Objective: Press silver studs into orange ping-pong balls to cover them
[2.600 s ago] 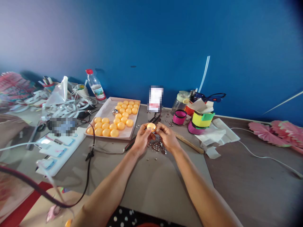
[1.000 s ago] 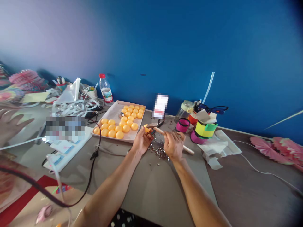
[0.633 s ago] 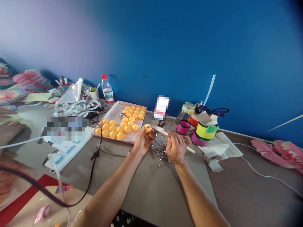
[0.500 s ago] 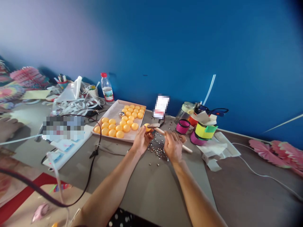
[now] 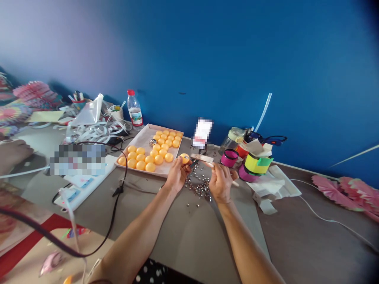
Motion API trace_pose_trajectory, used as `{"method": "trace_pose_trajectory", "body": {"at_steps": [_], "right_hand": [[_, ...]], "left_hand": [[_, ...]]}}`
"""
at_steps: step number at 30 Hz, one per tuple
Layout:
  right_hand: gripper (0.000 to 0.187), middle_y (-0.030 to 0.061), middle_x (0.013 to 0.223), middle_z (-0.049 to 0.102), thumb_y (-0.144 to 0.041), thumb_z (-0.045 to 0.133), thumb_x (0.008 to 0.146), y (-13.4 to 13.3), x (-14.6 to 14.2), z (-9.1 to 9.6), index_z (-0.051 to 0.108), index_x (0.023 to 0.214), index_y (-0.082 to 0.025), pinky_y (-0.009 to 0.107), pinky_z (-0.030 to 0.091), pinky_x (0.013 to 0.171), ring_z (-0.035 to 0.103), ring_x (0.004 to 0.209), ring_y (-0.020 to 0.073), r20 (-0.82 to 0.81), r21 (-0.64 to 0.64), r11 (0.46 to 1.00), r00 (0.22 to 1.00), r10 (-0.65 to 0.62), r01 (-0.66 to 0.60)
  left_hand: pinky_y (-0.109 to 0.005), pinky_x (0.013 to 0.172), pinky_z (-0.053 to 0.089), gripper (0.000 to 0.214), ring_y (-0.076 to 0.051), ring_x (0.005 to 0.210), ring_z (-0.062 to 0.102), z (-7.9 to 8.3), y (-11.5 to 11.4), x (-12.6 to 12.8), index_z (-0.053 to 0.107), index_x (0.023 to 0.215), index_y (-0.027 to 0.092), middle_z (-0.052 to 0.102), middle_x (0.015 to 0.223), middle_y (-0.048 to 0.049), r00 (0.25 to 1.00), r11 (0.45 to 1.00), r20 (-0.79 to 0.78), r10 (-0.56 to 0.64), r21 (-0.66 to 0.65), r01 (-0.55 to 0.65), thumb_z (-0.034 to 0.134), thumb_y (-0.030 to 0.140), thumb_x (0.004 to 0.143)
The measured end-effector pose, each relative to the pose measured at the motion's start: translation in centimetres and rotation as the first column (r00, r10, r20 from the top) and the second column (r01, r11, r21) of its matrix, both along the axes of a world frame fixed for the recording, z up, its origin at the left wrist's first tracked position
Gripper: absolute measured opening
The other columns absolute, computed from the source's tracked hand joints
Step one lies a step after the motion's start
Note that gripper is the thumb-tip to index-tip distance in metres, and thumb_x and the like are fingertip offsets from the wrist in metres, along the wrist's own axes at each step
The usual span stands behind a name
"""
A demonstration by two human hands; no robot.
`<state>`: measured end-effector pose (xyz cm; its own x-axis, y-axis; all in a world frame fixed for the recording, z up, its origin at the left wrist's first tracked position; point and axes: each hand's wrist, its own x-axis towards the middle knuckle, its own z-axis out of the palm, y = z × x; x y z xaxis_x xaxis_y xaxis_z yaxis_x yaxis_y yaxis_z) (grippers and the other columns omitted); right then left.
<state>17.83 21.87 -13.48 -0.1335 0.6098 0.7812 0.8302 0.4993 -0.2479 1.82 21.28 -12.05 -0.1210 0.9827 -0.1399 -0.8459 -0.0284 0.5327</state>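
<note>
My left hand (image 5: 177, 175) is closed on an orange ping-pong ball (image 5: 184, 158), pinched at the fingertips, with small silvery spots on its face. My right hand (image 5: 220, 181) is wrapped round a pale-handled tool with a flat head (image 5: 203, 158); its exact kind is unclear. The tool's tip points left and stands a little apart from the ball. Below and between both hands, several small shiny studs (image 5: 203, 189) lie scattered on the grey mat. Just left of my left hand, a shallow white tray (image 5: 139, 140) holds several orange balls and one silvery object (image 5: 152, 142).
A phone (image 5: 202, 133) stands behind the studs. To the right are a jar (image 5: 232, 138), tape rolls (image 5: 229, 157) and paper scraps (image 5: 268, 187). On the left lie a power strip (image 5: 85, 187), a dark cable (image 5: 114, 221), a bottle (image 5: 135, 110) and another person's hand (image 5: 16, 152).
My right hand has shifted slightly right, and the tool's head has moved off the ball. More of the ball's face shows, with silvery spots on it. The other person's hand has moved right.
</note>
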Motion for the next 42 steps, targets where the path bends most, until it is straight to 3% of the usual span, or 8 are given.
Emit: {"method": "trace_pose_trajectory", "body": {"at_steps": [7, 11, 19, 29, 34, 36, 38, 42], "right_hand": [[0.028, 0.0124, 0.094, 0.067, -0.018, 0.038, 0.093, 0.2, 0.3, 0.0, 0.06, 0.11, -0.016, 0.037, 0.032, 0.083, 0.058, 0.089, 0.0232, -0.061, 0.036, 0.999, 0.998, -0.029, 0.031], [0.025, 0.0083, 0.089, 0.067, -0.017, 0.041, 0.091, 0.0, -0.5, -0.1, 0.062, 0.105, -0.018, 0.035, 0.031, 0.083, 0.058, 0.086, 0.0206, 0.066, -0.046, 0.997, 0.996, 0.059, -0.056], [0.027, 0.0122, 0.092, 0.065, -0.025, 0.042, 0.091, 1.7, 2.3, -0.8, 0.064, 0.105, -0.016, 0.036, 0.035, 0.076, 0.053, 0.088, 0.0251, -0.057, -0.005, 0.981, 0.979, -0.195, 0.195], [0.023, 0.0079, 0.084, 0.063, -0.02, 0.046, 0.085, 2.5, 3.1, -2.7, 0.068, 0.093, -0.019, 0.033, 0.033, 0.073, 0.05, 0.084, 0.022, 0.013, -0.196, 0.943, 0.962, -0.271, 0.268], [0.019, 0.0111, 0.091, 0.063, -0.02, 0.053, 0.081, 2.3, 3.0, -2.2, 0.07, 0.089, -0.019, 0.039, 0.03, 0.078, 0.05, 0.088, 0.025, 0.097, -0.241, 0.901, 0.933, -0.347, 0.361], [0.02, 0.0112, 0.097, 0.062, -0.023, 0.055, 0.082, 2.1, 2.6, -1.7, 0.07, 0.095, -0.02, 0.04, 0.029, 0.081, 0.05, 0.09, 0.0254, 0.131, -0.257, 0.91, 0.944, -0.302, 0.327], [0.023, 0.0088, 0.096, 0.063, -0.025, 0.055, 0.084, 1.9, 2.1, -1.2, 0.069, 0.102, -0.022, 0.039, 0.029, 0.083, 0.052, 0.091, 0.0238, 0.171, -0.318, 0.926, 0.973, -0.157, 0.205], [0.029, 0.0077, 0.099, 0.065, -0.035, 0.055, 0.087, 1.4, 0.9, -0.9, 0.064, 0.112, -0.023, 0.038, 0.029, 0.085, 0.054, 0.101, 0.024, 0.272, -0.498, 0.867, 0.954, 0.125, 0.028]], "left_hand": [[-0.02, 0.053, 0.041, 0.03, -0.007, 0.053, 0.05, -0.2, 0.1, 0.0, 0.056, 0.083, 0.015, 0.062, 0.07, -0.0026, 1.0, 1.0, 0.023, 0.014, -0.017, -0.013, 0.069, 0.041, 0.077], [-0.019, 0.053, 0.041, 0.03, -0.008, 0.053, 0.051, -0.3, 0.2, -0.1, 0.057, 0.085, 0.015, 0.063, 0.07, -0.0023, 1.0, 1.0, 0.012, -0.022, -0.009, 0.022, 0.07, 0.041, 0.076], [-0.021, 0.054, 0.043, 0.031, -0.009, 0.053, 0.053, 0.3, -0.1, -0.2, 0.057, 0.086, 0.014, 0.065, 0.073, -0.0048, 0.999, 1.0, -0.038, -0.026, -0.004, 0.026, 0.067, 0.043, 0.078], [-0.023, 0.057, 0.044, 0.032, -0.01, 0.055, 0.055, 0.2, -0.3, 0.1, 0.055, 0.088, 0.015, 0.067, 0.077, -0.0065, 0.992, 0.999, -0.121, -0.046, 0.017, 0.049, 0.067, 0.043, 0.078], [-0.023, 0.057, 0.045, 0.033, -0.01, 0.055, 0.056, 0.2, -0.4, 0.2, 0.056, 0.089, 0.014, 0.067, 0.077, -0.008, 0.99, 0.997, -0.123, -0.07, 0.018, 0.073, 0.067, 0.043, 0.078], [-0.022, 0.056, 0.046, 0.033, -0.01, 0.055, 0.056, 0.2, -0.4, 0.2, 0.057, 0.088, 0.013, 0.067, 0.076, -0.0081, 0.99, 0.996, -0.113, -0.082, 0.007, 0.083, 0.067, 0.043, 0.078], [-0.022, 0.055, 0.046, 0.033, -0.01, 0.054, 0.056, 0.2, -0.4, 0.3, 0.057, 0.088, 0.013, 0.067, 0.076, -0.008, 0.99, 0.996, -0.105, -0.093, -0.005, 0.093, 0.067, 0.043, 0.078], [-0.022, 0.054, 0.047, 0.032, -0.01, 0.053, 0.056, 0.3, -0.3, 0.3, 0.058, 0.087, 0.013, 0.067, 0.074, -0.0067, 0.991, 0.996, -0.1, -0.084, -0.003, 0.084, 0.067, 0.043, 0.078]]}}
